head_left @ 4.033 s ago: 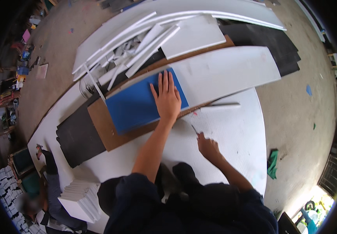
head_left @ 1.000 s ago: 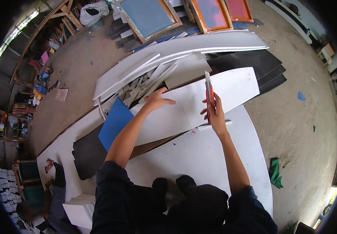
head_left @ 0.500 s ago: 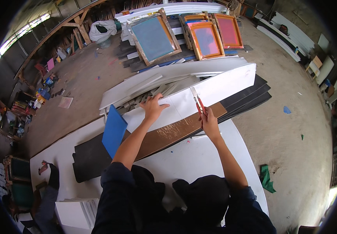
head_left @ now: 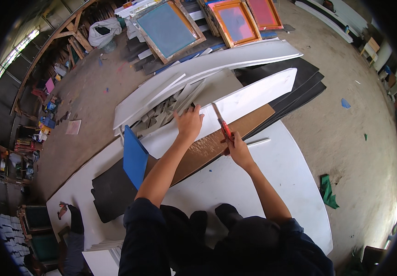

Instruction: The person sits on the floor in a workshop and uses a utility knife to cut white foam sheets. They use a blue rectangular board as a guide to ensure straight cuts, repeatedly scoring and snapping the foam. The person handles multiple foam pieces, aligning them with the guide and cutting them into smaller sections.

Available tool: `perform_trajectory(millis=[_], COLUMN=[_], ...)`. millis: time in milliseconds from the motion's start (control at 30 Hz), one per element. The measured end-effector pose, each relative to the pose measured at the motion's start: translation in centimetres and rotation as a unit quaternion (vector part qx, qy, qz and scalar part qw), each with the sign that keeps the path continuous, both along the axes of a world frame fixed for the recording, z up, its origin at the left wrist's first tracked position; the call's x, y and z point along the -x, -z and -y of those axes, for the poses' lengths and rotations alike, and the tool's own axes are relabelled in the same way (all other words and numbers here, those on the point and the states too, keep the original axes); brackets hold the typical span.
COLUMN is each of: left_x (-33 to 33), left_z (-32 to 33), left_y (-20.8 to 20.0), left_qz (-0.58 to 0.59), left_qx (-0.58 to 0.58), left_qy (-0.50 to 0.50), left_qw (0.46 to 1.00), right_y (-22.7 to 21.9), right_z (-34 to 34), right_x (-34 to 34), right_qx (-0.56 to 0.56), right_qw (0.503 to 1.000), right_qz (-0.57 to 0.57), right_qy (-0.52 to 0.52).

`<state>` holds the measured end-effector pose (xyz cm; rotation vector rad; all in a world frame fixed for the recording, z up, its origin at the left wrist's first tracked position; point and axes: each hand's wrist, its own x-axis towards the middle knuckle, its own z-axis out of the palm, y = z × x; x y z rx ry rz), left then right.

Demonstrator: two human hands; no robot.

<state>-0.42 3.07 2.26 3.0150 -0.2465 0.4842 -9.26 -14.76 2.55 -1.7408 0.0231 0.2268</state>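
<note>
A long white board strip lies slantwise over a brown board. My left hand rests at the strip's far edge, its fingers stretched out and a little apart. My right hand is closed around a red-handled cutter knife. The knife's blade points away from me, over the white strip; whether it touches the board I cannot tell. Next to my left forearm a blue panel stands tilted. Dark sheets stick out under the brown board.
Behind the strip are loose grey-white offcuts and a long curved white sheet. Framed screens lean farther back. Below me spreads a large white sheet. Another person's arm shows at lower left, near a white stack.
The view has shifted. My left hand has moved to the strip's far edge, and the right hand has drawn the knife back toward me and leftward. The strip shows narrower.
</note>
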Motion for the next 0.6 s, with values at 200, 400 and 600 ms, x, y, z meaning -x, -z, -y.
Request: perform_trajectory(millis=[200, 400, 600], left_x=[-1.4, -1.1, -0.9], left_z=[-0.9, -0.4, -0.1], left_y=[0.5, 0.2, -0.8], left_qz=[-0.007, 0.0, -0.014], left_qx=[0.021, 0.038, 0.053], left_qy=[0.097, 0.104, 0.085], left_qw=[0.995, 0.994, 0.995], right_y=[0.2, -0.1, -0.1], right_z=[-0.2, -0.7, -1.5], right_x=[0.3, 0.3, -0.3], right_qx=[0.253, 0.378, 0.432], right_qw=[0.962, 0.918, 0.891], right_qz=[0.101, 0.12, 0.137], right_qy=[0.004, -0.025, -0.034])
